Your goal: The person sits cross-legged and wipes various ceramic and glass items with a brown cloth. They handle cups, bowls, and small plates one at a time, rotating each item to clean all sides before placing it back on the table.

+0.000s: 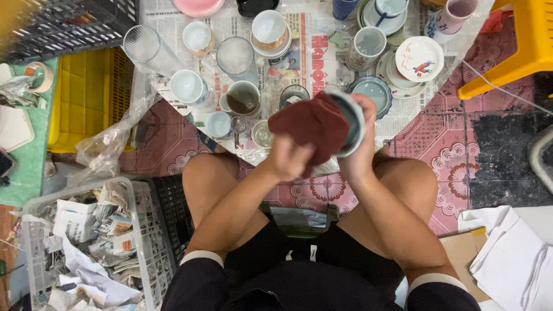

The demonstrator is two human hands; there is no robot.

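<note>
My left hand (288,158) grips a dark red cloth (314,124) and presses it against a pale ceramic bowl (352,124). My right hand (363,147) holds that bowl on edge, its rim turned toward the cloth. Both hands are raised above my knees, just in front of a newspaper sheet (314,57) spread on the floor. Several cups, glasses and bowls stand on the paper, among them a mug with brown liquid (243,98) and a blue-rimmed bowl (371,92).
A white basket (147,242) of crumpled newspaper sits at the lower left. A yellow crate (86,98) and a black crate (69,23) lie at the upper left. A yellow stool (518,46) stands at the upper right. White paper (512,259) lies at the lower right.
</note>
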